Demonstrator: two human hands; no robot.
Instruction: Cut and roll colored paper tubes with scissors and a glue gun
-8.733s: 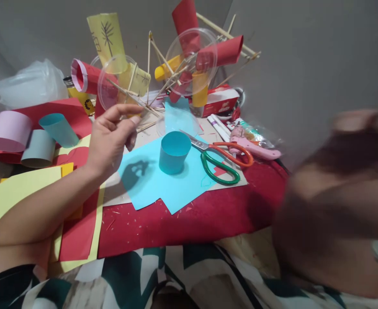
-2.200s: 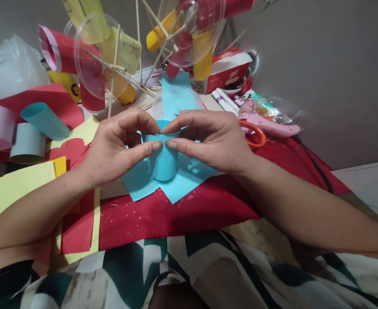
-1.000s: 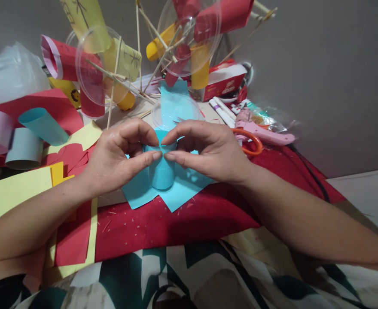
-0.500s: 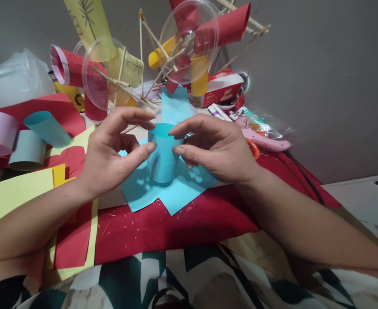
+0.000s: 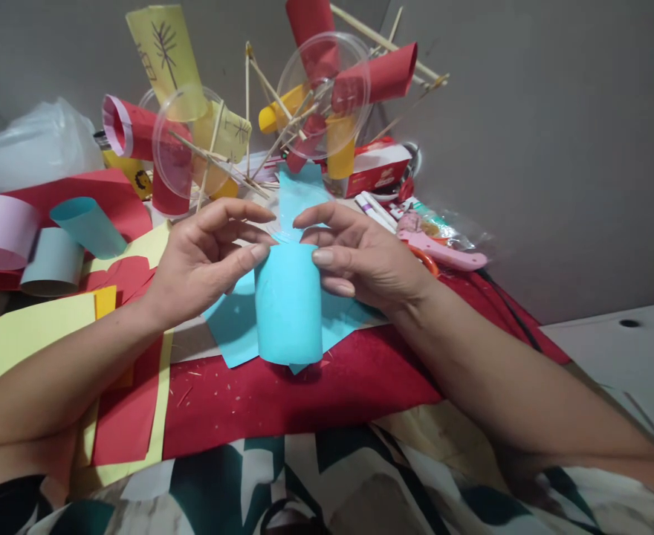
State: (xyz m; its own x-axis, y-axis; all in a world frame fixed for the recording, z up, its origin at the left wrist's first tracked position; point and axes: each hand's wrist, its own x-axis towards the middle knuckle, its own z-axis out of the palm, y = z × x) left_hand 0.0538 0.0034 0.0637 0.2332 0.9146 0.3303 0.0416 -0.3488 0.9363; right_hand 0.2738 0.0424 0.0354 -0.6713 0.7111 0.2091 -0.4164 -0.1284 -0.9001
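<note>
A light-blue paper tube point(image 5: 289, 305) is held up in front of me, its smooth outer side facing me. My left hand point(image 5: 209, 260) pinches its upper left edge, thumb on the near side. At the upper right edge, my right hand point(image 5: 366, 256) grips it the same way, with the fingertips partly hidden behind. Below and behind the tube lie light-blue paper pieces point(image 5: 232, 327) on the table. A clear round plastic piece point(image 5: 282, 219) and a blue paper strip point(image 5: 299, 189) show just beyond my fingers.
Stick frames with clear discs point(image 5: 354, 67) and red and yellow paper tubes stand at the back. Rolled paper tubes point(image 5: 4, 230) and coloured sheets point(image 5: 31, 334) lie left. Pink-handled scissors point(image 5: 449, 253), markers point(image 5: 376, 212) and a red box point(image 5: 377, 169) are at right.
The blue tube has tilted and come closer to me, so its outer wall faces me and its top opening no longer shows. Both hands have moved with it, fingers now at its upper edge.
</note>
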